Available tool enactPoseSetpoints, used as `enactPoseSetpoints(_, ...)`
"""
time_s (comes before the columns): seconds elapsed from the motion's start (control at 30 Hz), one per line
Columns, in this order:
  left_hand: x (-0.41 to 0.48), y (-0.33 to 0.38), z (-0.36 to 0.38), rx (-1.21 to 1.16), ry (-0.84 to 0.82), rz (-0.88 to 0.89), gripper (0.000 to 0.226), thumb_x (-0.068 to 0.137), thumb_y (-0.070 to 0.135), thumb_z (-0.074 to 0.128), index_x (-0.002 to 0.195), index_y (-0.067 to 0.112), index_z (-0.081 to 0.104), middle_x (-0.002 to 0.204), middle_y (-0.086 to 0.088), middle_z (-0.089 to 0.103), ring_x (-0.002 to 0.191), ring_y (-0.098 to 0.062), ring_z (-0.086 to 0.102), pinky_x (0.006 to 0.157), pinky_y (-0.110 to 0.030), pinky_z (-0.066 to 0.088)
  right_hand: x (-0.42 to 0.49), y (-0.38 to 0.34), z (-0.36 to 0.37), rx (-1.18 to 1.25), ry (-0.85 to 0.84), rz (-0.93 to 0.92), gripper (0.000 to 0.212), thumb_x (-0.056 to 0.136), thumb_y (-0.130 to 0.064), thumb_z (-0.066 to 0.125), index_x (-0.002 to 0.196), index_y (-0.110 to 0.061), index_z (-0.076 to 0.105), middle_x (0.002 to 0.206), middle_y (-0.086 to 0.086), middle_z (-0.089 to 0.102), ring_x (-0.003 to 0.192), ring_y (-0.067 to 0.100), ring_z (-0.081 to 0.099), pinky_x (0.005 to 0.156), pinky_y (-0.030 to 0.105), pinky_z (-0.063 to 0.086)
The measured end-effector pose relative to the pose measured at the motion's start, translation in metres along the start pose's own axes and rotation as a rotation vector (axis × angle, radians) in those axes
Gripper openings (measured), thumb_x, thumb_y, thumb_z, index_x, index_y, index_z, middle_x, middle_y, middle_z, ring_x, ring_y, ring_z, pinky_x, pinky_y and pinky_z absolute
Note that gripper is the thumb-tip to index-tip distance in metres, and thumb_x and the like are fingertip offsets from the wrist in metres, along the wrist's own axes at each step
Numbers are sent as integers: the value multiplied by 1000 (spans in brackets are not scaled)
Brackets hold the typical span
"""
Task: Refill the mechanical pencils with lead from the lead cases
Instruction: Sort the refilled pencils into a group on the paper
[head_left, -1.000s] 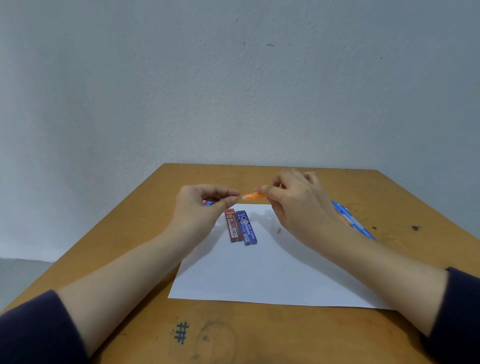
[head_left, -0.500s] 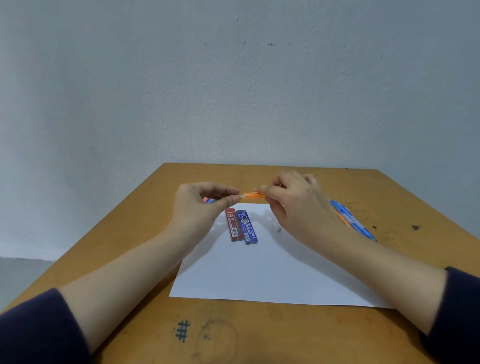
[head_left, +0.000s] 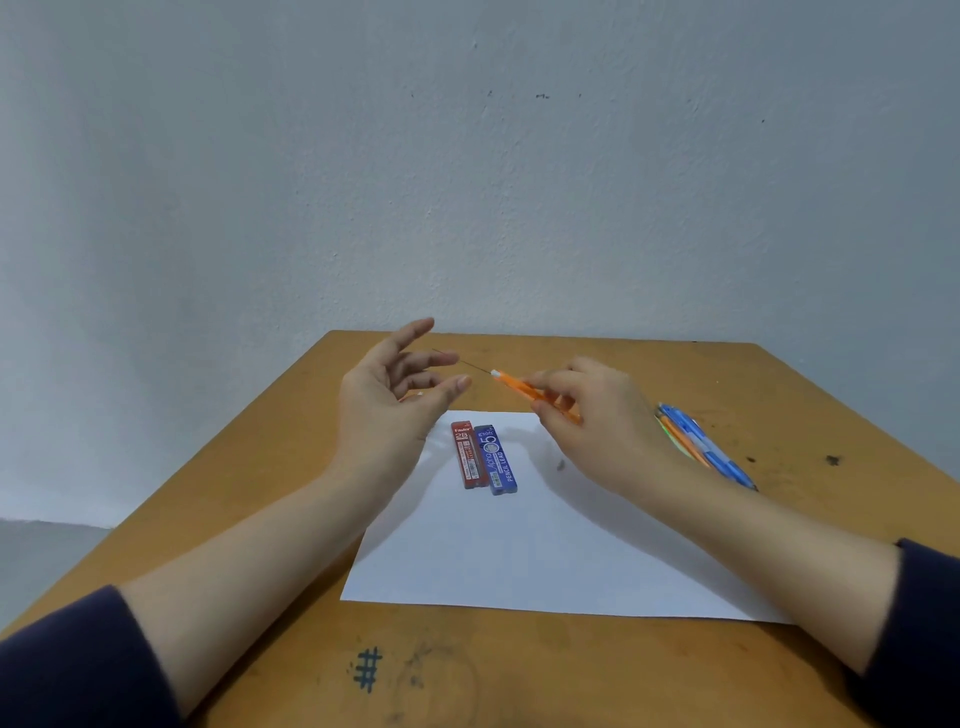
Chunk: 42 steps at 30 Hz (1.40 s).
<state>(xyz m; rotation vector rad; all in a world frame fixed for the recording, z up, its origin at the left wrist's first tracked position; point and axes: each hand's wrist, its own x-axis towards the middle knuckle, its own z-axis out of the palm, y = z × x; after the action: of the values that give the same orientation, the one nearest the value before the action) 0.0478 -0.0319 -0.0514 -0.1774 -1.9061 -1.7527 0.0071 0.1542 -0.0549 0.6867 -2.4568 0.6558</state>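
Observation:
My right hand (head_left: 597, 421) grips an orange mechanical pencil (head_left: 514, 387), its white end pointing left and up. A thin dark lead (head_left: 470, 364) sticks out of that end toward my left hand (head_left: 387, 410). The left hand hovers beside it with fingers spread and nothing pinched; the lead's far tip lies close to the fingertips. A red lead case (head_left: 466, 454) and a blue lead case (head_left: 497, 460) lie side by side on a white sheet of paper (head_left: 545, 545), below and between my hands. A small orange bit (head_left: 410, 397) peeks out under my left palm.
Several more mechanical pencils (head_left: 706, 447), blue and orange, lie in a bundle on the wooden table (head_left: 571, 670) to the right of the paper, partly behind my right wrist. A grey wall stands behind the table's far edge. Dark marks dot the tabletop.
My left hand has let go at the pencil's end and spread its fingers, moving up and left. My right hand has shifted right with the pencil, and the lead now shows between them.

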Motion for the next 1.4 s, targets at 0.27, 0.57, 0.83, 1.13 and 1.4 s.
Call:
enactPoseSetpoints(0.27, -2, 0, 1, 66, -41, 29, 31, 84, 6, 69, 108, 26, 67, 90, 17, 70, 81, 5, 64, 68, -6, 47, -1, -4, -1, 48, 1, 45, 29, 91, -21, 58, 117, -29, 66, 90, -4, 58, 81, 13, 54, 73, 31, 45)
enactPoseSetpoints(0.57, -1, -2, 0, 87, -22, 128, 42, 87, 5, 66, 122, 25, 58, 95, 10, 71, 80, 1, 64, 72, -8, 48, -2, -9, -2, 70, -11, 40, 28, 91, -21, 58, 117, -28, 67, 90, -2, 60, 79, 11, 53, 70, 27, 42)
enactPoseSetpoints(0.83, -2, -3, 1, 69, -8, 161, 51, 87, 3, 64, 131, 25, 49, 91, 7, 70, 81, -6, 65, 70, -11, 50, -3, -12, -4, 97, -26, 70, 28, 92, -21, 58, 118, -25, 66, 91, -3, 61, 78, 10, 52, 66, 21, 38)
enactPoseSetpoints(1.13, -3, -4, 1, 131, -59, 109, 31, 86, 7, 66, 103, 33, 67, 93, 15, 72, 88, -3, 67, 86, -28, 55, -5, -17, -7, 114, -35, 62, 27, 92, -21, 58, 118, -23, 66, 88, -6, 58, 73, 4, 48, 60, 6, 31)
enactPoseSetpoints(1.4, -6, -1, 4, 93, -101, 65, 25, 86, 8, 67, 94, 31, 72, 92, 14, 73, 88, -8, 67, 86, -43, 55, -8, -23, -7, 162, -46, 35, 27, 91, -19, 59, 116, -27, 67, 80, -10, 54, 70, 2, 47, 62, 8, 33)
